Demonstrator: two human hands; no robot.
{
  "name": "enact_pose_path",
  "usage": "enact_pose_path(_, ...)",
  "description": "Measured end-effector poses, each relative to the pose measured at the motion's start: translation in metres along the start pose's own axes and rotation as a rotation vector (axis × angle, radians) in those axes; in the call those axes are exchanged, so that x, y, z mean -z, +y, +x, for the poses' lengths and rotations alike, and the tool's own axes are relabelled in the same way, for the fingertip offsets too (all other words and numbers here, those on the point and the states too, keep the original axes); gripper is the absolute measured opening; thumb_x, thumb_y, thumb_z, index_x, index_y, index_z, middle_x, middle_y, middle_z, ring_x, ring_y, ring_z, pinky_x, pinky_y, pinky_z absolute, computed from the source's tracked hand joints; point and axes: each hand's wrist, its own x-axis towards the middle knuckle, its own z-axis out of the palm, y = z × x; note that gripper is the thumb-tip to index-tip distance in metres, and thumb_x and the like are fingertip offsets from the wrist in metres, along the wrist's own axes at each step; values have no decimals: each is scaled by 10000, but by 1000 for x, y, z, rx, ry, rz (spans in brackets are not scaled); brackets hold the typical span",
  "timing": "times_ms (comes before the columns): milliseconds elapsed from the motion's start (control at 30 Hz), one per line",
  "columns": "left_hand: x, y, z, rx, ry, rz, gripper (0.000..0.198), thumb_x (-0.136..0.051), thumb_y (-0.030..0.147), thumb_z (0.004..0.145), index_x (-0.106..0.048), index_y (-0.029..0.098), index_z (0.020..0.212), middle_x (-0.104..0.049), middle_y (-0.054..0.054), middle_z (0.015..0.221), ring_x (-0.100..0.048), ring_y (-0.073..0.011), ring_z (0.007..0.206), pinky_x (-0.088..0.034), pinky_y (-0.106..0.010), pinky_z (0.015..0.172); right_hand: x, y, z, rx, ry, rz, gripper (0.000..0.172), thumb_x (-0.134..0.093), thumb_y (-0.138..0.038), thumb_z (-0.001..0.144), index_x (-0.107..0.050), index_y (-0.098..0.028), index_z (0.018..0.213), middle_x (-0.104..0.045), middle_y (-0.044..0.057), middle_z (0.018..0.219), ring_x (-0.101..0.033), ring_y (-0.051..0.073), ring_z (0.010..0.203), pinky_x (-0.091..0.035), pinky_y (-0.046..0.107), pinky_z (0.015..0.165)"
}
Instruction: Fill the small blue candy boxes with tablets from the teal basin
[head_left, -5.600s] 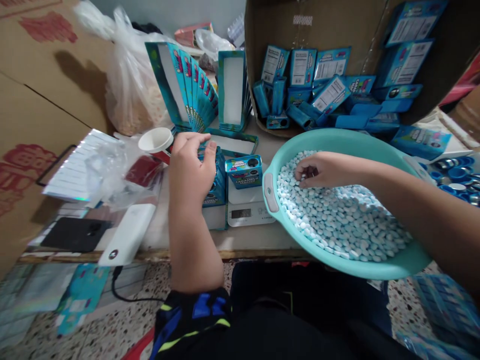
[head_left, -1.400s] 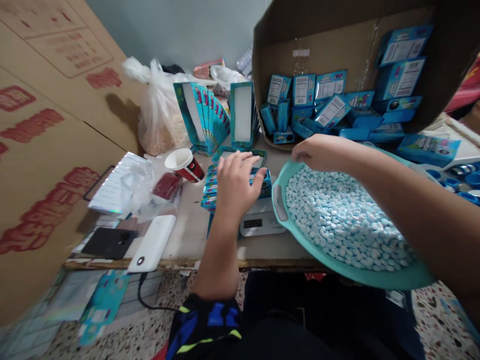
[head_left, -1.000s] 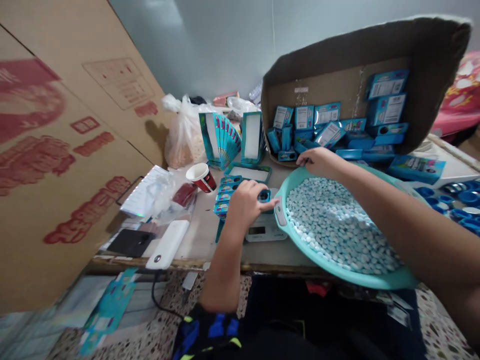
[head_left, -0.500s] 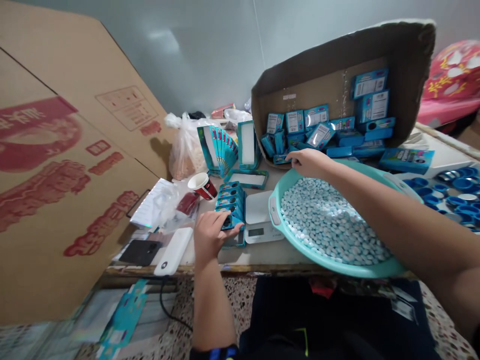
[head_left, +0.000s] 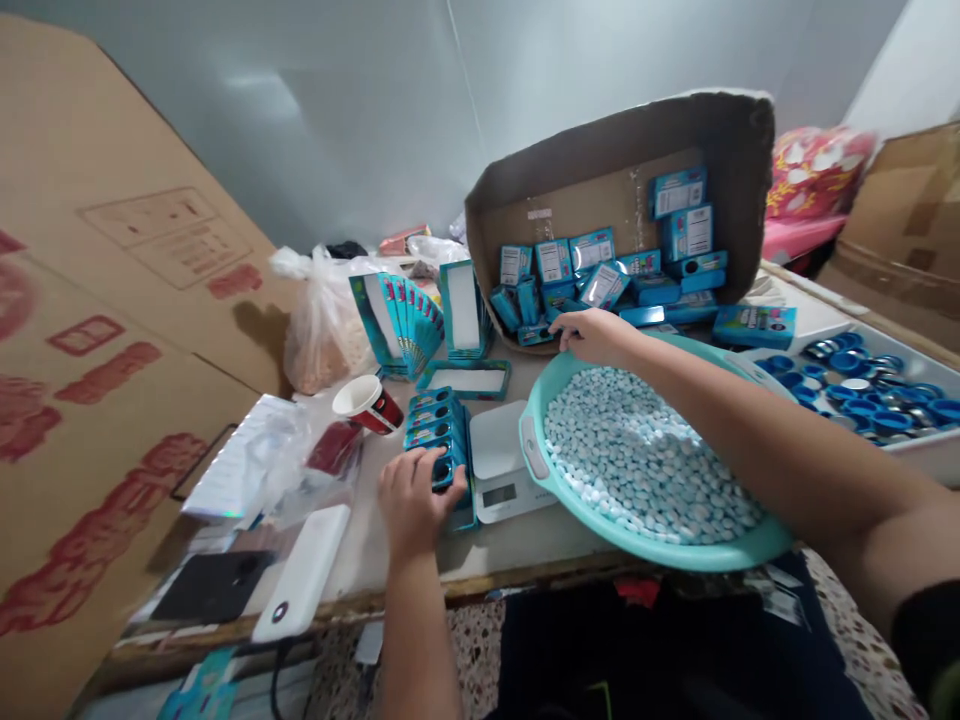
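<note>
We log a red-and-white paper cup (head_left: 367, 404) on the table (head_left: 356, 555), beside a plastic bag (head_left: 322, 335) of pale contents. Nearby lie a white power bank (head_left: 300, 560) and a black smartphone (head_left: 214, 587). Rightward, a white tray (head_left: 922, 460) holds blue bottle caps (head_left: 862, 420). Printed cardboard sheets (head_left: 112, 300) rise leftward.

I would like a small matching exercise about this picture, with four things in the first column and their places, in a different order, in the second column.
Things:
1. Left hand
2. Right hand
3. Pale blue round tablets
4. Red-and-white paper cup

Places:
A. On its side, beside the row of blue boxes
B. Inside the turquoise basin
C. On the far rim of the basin
D. On the nearest box of the row

Right pairs: 1-D, 2-C, 3-B, 4-A.
</note>
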Motion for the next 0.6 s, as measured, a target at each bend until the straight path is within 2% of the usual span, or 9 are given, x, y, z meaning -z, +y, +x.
enact_pose_path(67, -3, -2, -3, 20, -49, 4, 335, -658, 369, 933, -680, 139, 1175, -728, -138, 1077, -672, -290, 992, -481, -404, 916, 9, 6, 3, -81, 111, -83, 497, -512, -118, 869, -683, -226, 1324, -785, 48, 1012, -709, 232, 916, -494, 285, 760)
enact_pose_path(167, -2, -3, -7, 19, -102, -52, 317, -666, 350, 941, -671, 162, 1196, -728, -122, 1133, -672, -288, 1031, -475, -415, 970, 25, 29, 13, -247, 280, -223, 472, -498, -187, 926, -648, -225, 1373, -758, 114, 1131, -698, 284, 1025, -501, 332, 823)
enact_pose_path(200, 0, -4, -8, 16, -91, -79, 296, -678, 347, 939, -673, 168, 1176, -729, -118, 1126, -674, -285, 1036, -475, -417, 978, 29, 40, 16, -317, 272, -254, 461, -512, -219, 938, -640, -220, 1381, -743, 133, 1173, -688, 299, 1072, -502, 347, 852)
enact_pose_path(267, 2, -6, -10, 13, -35, -148, 290, -704, 348, 931, -663, 171, 1157, -726, -122, 1121, -675, -279, 1054, -482, -420, 986, 32, 64, 21, -471, 126, -282, 477, -615, -339, 922, -640, -202, 1379, -706, 170, 1253, -657, 337, 1156, -504, 380, 896)
enact_pose_path(300, 3, -7, -12, 20, 1, -187, 286, -710, 345, 928, -655, 173, 1151, -723, -122, 1114, -675, -273, 1054, -489, -419, 983, 31, 75, 22, -550, 13, -271, 537, -681, -421, 890, -640, -199, 1377, -682, 184, 1295, -644, 352, 1181, -506, 394, 909)
enact_pose_path(367, 5, -10, -15, 63, 75, -261, 242, -702, 321, 928, -646, 182, 1119, -715, -113, 1076, -676, -257, 1021, -512, -412, 953, 26, 95, 23, -637, -108, -245, 689, -799, -541, 782, -663, -173, 1347, -632, 232, 1349, -656, 372, 1152, -521, 411, 886)
enact_pose_path(500, 3, -14, -26, 191, 217, -313, 156, -648, 236, 920, -632, 193, 1069, -697, -83, 975, -675, -229, 927, -554, -389, 864, 13, 113, 22, -698, -132, -232, 798, -820, -647, 713, -669, -187, 1347, -524, 293, 1439, -668, 413, 1115, -537, 453, 824)
enact_pose_path(600, -2, -19, -38, 247, 354, -274, 178, -668, 206, 868, -622, 194, 1039, -688, -76, 934, -680, -229, 882, -565, -390, 818, 10, 110, 22, -673, -77, -233, 798, -802, -687, 686, -695, -174, 1288, -558, 293, 1384, -681, 443, 1054, -552, 501, 778)
